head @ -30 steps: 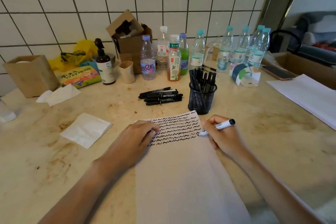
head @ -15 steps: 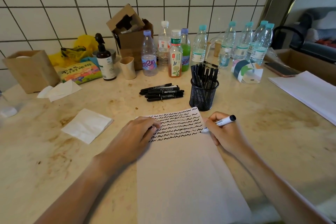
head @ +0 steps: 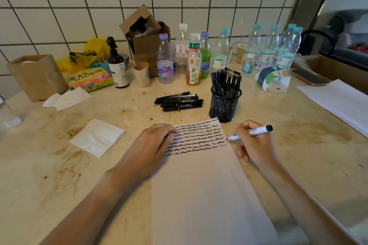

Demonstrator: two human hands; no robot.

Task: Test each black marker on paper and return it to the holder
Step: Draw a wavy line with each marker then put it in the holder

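Left hand (head: 151, 143) flat, palm down; right hand (head: 253, 143) fingers (head: 242, 127) curled in pinch.

Pretty soft, even daylight here, nothing harsh. It seems to come from the far right, past the right hand (head: 256, 145), where the room beyond looks pale and washed out. Shadows are faint, just a soft smudge under the left hand (head: 151, 145) on the paper (head: 209, 195). The tiled wall (head: 59, 6) beyond the hands bows noticeably, classic wide-angle warp, and its grout lines curve near the edges. Center is sharp; corners near the forearms go mushy.
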